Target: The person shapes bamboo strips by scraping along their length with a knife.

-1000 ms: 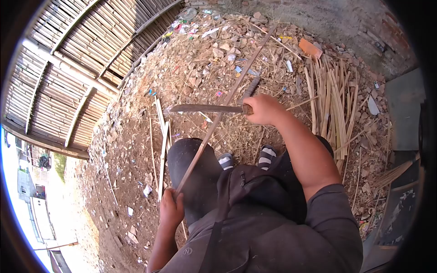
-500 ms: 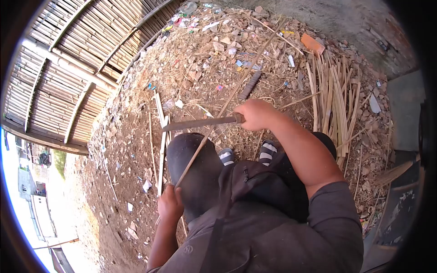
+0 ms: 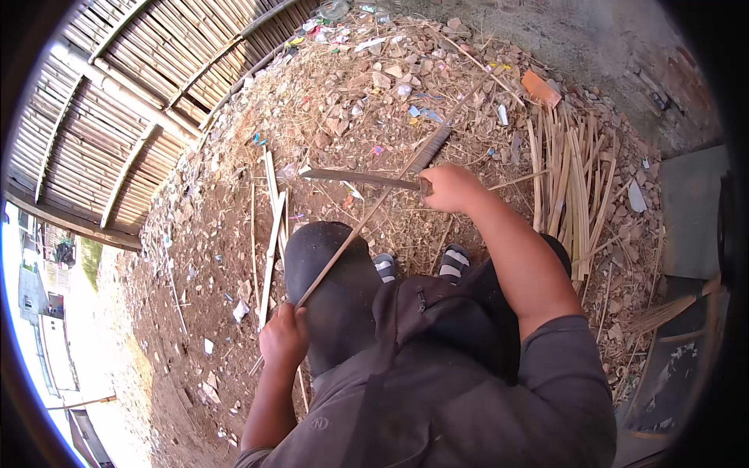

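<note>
My right hand (image 3: 452, 189) is closed round the handle of a machete (image 3: 359, 179), its dark blade pointing left, roughly level. A long thin bamboo strip (image 3: 335, 259) slants from my left hand (image 3: 284, 337) up and away to the right. Fingers of that hand are wrapped round its near end, beside my left knee (image 3: 324, 253). The blade crosses the strip in this view, just left of the handle. Beyond my right hand a dark ribbed rod-like piece (image 3: 435, 147) lies on the ground, partly covered by the strip.
A pile of split bamboo strips (image 3: 573, 195) lies to the right. Several pale strips (image 3: 271, 249) lie left of my knee. Rubble and litter cover the dirt ground, with an orange brick-like block (image 3: 541, 89) at the back. A bamboo fence (image 3: 187, 70) stands left, a wall (image 3: 593, 47) behind.
The machete has moved up along the strip, away from my body and slightly right, its blade tip now tilted higher. My left hand has shifted slightly left, still holding the strip.
</note>
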A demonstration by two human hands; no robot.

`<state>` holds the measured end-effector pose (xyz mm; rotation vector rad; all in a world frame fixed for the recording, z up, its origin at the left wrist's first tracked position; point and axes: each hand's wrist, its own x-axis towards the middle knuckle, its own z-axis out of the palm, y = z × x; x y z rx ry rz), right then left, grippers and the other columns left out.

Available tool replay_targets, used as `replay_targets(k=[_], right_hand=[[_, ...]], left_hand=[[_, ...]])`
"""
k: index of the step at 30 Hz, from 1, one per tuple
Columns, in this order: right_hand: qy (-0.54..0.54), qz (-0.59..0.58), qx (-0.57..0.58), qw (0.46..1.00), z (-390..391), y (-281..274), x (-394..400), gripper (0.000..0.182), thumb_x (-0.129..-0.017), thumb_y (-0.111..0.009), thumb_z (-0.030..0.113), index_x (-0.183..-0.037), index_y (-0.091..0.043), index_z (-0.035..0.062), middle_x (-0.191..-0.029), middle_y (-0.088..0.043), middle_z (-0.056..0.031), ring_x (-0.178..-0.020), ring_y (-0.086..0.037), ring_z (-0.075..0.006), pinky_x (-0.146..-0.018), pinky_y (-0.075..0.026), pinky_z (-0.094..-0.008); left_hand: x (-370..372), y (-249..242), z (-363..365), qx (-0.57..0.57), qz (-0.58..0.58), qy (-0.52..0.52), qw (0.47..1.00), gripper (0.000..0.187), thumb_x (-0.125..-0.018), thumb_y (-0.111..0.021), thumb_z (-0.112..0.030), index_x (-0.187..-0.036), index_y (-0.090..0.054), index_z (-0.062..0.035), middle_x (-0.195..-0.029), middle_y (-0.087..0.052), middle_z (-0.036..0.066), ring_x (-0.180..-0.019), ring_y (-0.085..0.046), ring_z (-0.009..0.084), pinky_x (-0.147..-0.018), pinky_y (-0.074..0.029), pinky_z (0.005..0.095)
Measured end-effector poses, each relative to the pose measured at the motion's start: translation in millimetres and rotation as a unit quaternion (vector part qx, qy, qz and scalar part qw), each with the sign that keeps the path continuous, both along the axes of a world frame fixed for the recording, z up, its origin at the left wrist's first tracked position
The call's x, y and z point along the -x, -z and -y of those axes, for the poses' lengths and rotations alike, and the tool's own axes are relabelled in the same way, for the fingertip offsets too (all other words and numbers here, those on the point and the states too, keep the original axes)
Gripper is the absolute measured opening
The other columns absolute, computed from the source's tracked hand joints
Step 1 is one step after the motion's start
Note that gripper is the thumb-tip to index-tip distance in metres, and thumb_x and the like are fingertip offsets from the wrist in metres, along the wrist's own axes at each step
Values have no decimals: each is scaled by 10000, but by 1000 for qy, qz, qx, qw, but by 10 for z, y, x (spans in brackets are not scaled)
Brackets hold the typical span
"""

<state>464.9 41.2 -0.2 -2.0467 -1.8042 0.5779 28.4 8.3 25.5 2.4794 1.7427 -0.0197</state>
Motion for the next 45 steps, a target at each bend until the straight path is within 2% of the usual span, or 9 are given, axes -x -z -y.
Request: replay_targets(k=[6, 10, 18, 22, 25, 30, 35, 43, 45], right_hand=[[-88, 96, -35, 991, 207, -301, 490, 207, -749, -699, 201, -941, -702, 123, -802, -695, -169, -797, -693, -390, -728, -545, -495], [68, -46, -6, 997, 70, -128, -25, 199, -753, -701, 206, -913, -706, 87, -842, -702, -192, -809, -692, -389, -728, -538, -487], [-64, 86, -6, 994, 195, -342, 462, 197, -766, -685, 194, -943, -707, 109, -843, -707, -179, -813, -699, -374, -737, -553, -491], [84, -67, -8, 994, -6, -71, -134, 171, -794, -664, 163, -945, -699, 92, -897, -708, -173, -914, -698, -381, -775, -547, -500], [90, 1, 40, 995, 22, -132, -135, 190, -790, -663, 170, -953, -696, 78, -911, -707, -182, -920, -698, -387, -789, -549, -505], [-57, 74, -1, 996, 150, -330, 384, 174, -794, -674, 182, -940, -692, 88, -829, -698, -173, -784, -684, -374, -706, -519, -488], [92, -37, 46, 994, -37, -8, -378, 248, -805, -651, 191, -1028, -711, 103, -899, -724, -170, -891, -706, -378, -761, -546, -480], [-87, 93, 15, 992, 212, -398, 294, 261, -753, -698, 197, -989, -695, 86, -896, -702, -201, -896, -685, -393, -775, -549, -496], [-17, 24, -5, 1000, 189, -180, -8, 261, -745, -691, 183, -988, -698, 90, -866, -691, -207, -885, -689, -387, -768, -546, -500]], left_hand=[[76, 113, 16, -2, 42, 19, 999, 278, -1031, -510, -322, -952, -562, -60, -807, -675, 230, -739, -661, 469, -644, -508, 573], [44, 141, 4, 7, 57, -1, 998, 296, -1038, -497, -324, -967, -582, -50, -786, -677, 238, -746, -662, 473, -659, -503, 589], [19, 60, 38, 7, 29, -10, 999, 312, -1041, -489, -341, -950, -571, -54, -803, -686, 236, -754, -666, 480, -667, -502, 597], [64, 161, -6, -6, 44, -8, 999, 310, -1038, -494, -341, -935, -563, -56, -805, -683, 239, -750, -665, 481, -662, -503, 594], [-3, -26, -17, 0, 11, -15, 1000, 290, -1034, -510, -326, -928, -560, -60, -800, -677, 244, -738, -660, 484, -647, -501, 591], [12, 16, -11, -14, 34, 15, 999, 290, -1031, -519, -323, -916, -553, -59, -782, -670, 231, -711, -657, 471, -620, -499, 583], [66, 157, -35, -57, 45, 19, 997, 297, -1030, -520, -333, -895, -550, -70, -725, -656, 215, -668, -654, 457, -593, -503, 565], [68, 51, -103, -36, 29, 39, 998, 298, -1030, -517, -345, -904, -548, -76, -733, -664, 212, -685, -657, 457, -597, -502, 564], [178, 160, -105, -40, 50, 43, 997, 306, -1030, -518, -344, -902, -549, -67, -743, -664, 217, -706, -656, 465, -609, -501, 567]])
